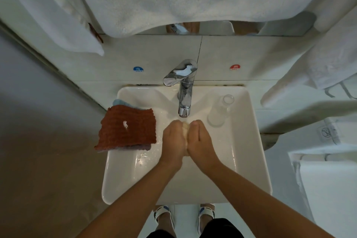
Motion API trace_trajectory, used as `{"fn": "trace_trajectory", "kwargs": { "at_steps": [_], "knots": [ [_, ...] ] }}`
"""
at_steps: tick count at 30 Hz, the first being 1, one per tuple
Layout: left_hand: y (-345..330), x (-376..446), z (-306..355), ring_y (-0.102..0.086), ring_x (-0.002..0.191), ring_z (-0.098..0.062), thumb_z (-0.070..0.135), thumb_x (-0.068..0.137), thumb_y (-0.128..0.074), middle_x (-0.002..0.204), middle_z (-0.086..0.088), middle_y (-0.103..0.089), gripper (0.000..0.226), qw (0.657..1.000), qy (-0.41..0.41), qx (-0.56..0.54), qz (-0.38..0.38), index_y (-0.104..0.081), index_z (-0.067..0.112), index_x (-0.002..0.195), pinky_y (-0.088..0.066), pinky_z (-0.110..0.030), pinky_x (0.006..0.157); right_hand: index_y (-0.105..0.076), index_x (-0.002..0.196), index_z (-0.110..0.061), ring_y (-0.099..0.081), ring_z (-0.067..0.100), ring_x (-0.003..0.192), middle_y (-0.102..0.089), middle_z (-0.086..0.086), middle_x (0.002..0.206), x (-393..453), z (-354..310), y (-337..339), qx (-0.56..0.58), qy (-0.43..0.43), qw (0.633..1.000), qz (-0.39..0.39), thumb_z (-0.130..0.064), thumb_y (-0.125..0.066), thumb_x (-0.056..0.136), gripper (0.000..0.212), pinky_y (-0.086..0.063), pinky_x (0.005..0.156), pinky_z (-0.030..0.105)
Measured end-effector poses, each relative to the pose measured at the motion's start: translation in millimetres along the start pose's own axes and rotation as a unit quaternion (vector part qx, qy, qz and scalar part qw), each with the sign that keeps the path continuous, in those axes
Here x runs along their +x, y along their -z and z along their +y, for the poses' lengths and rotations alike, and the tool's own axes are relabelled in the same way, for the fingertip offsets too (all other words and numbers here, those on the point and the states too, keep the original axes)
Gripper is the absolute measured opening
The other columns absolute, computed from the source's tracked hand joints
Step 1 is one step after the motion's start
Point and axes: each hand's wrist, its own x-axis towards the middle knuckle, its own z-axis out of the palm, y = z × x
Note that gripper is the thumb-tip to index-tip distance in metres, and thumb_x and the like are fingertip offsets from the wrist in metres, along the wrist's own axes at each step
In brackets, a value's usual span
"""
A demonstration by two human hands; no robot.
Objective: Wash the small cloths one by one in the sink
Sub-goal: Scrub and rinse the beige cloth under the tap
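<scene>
1. White-tiled bathroom wall with cold and hot stickers, towels hanging above, white sink (249,141) below.
2. Chrome tap (184,91) at far centre; clear glass (220,112) on the right ledge.
3. Pale cloth (185,132) bunched between left hand (172,141) and right hand (201,141), just near of the spout, over the basin.
4. Fingers of both hands curled round the cloth, pressing it between the palms.
5. Rust-brown cloth (127,127) stacked on a blue cloth (120,102) at the left rim, waiting.
6. Likely soft, light, soggy and limp; best gathered into a wad, not held by a corner.
</scene>
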Motion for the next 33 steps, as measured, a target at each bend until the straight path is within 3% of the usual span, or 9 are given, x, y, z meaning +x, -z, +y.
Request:
{"fn": "trace_trajectory", "kwargs": {
  "at_steps": [3,6,10,14,17,21,26,30,33],
  "knots": [
    [2,2,15,-0.037,0.053,-0.017,0.018,0.072,-0.048,0.051,0.003,-0.038,0.029,0.999,-0.031,-0.012,0.038,-0.04,0.024,0.045,-0.032,-0.028,0.049,-0.047,0.086,-0.015,-0.05,0.009,0.062,-0.052,-0.002,0.069,-7,-5,-6,-0.084,0.048,0.993,-0.073,-0.028,-0.035,0.108,0.029,-0.045,0.063,0.038],
    [-3,-11,2,-0.053,0.051,-0.012,0.031,0.077,-0.051,0.056,0.0,-0.055,0.028,0.997,-0.042,0.059,-0.027,-0.055,0.024,0.05,-0.039,-0.026,0.047,-0.047,0.083,-0.014,-0.051,0.007,0.063,-0.052,-0.001,0.071,15,-9,5,-0.033,0.003,0.999,-0.003,-0.024,-0.036,0.109,0.03,-0.046,0.067,0.036],
    [-3,1,14,-0.046,0.049,-0.016,0.013,0.087,-0.048,0.051,0.0,-0.045,0.034,1.0,-0.003,0.017,0.018,-0.044,0.017,0.054,-0.037,-0.019,0.041,-0.044,0.081,-0.02,-0.05,0.005,0.061,-0.051,-0.006,0.069,-3,0,-3,-0.059,0.029,0.998,-0.018,-0.026,-0.035,0.108,0.029,-0.045,0.064,0.033],
    [-5,-12,2,-0.052,0.05,-0.016,0.039,0.068,-0.049,0.057,-0.004,-0.053,0.028,0.998,-0.004,0.055,-0.02,-0.056,0.021,0.048,-0.043,-0.027,0.045,-0.044,0.077,-0.018,-0.046,0.002,0.059,-0.049,-0.006,0.067,11,-3,7,-0.056,0.004,0.998,-0.019,-0.021,-0.037,0.109,0.032,-0.041,0.064,0.03],
    [-3,-6,5,-0.05,0.045,-0.017,0.022,0.088,-0.049,0.054,-0.005,-0.052,0.03,0.994,-0.013,0.1,-0.047,-0.059,0.012,0.062,-0.038,-0.023,0.038,-0.045,0.081,-0.017,-0.048,-0.001,0.056,-0.049,-0.006,0.067,6,-1,9,-0.011,-0.013,1.0,-0.008,-0.024,-0.035,0.11,0.031,-0.042,0.062,0.026],
    [9,6,18,-0.051,0.044,-0.016,0.02,0.092,-0.045,0.051,-0.001,-0.05,0.045,0.999,0.038,-0.026,0.015,-0.051,0.021,0.048,-0.038,-0.023,0.046,-0.046,0.087,-0.013,-0.05,0.004,0.061,-0.051,-0.006,0.069,-3,-6,-3,-0.059,0.03,0.993,-0.097,-0.029,-0.037,0.109,0.029,-0.044,0.06,0.026],
    [26,3,8,-0.077,0.087,-0.028,0.058,0.1,-0.052,0.094,-0.013,-0.077,0.052,0.998,0.045,-0.039,-0.036,-0.07,0.01,0.103,-0.062,-0.044,0.076,-0.052,0.091,0.005,-0.042,0.025,0.07,-0.046,0.014,0.076,15,-15,21,0.11,-0.09,0.976,-0.165,-0.038,-0.046,0.094,0.043,-0.039,0.062,0.031],
    [50,3,7,-0.063,0.064,-0.016,0.057,0.089,-0.068,0.072,-0.004,-0.063,0.041,0.995,-0.042,-0.003,-0.095,-0.063,0.016,0.083,-0.051,-0.03,0.056,-0.064,0.102,0.0,-0.044,0.02,0.065,-0.048,0.012,0.073,-7,6,33,0.303,-0.158,0.919,-0.196,-0.026,-0.048,0.098,0.031,-0.041,0.06,0.031],
    [56,-2,2,-0.069,0.079,-0.019,0.049,0.092,-0.068,0.091,-0.011,-0.071,0.037,0.982,-0.014,-0.032,-0.184,-0.07,0.013,0.102,-0.055,-0.028,0.064,-0.066,0.093,-0.008,-0.045,0.014,0.067,-0.047,0.006,0.077,-10,12,38,0.392,-0.219,0.872,-0.196,-0.021,-0.06,0.096,0.015,-0.042,0.064,0.028]
  ]
}}
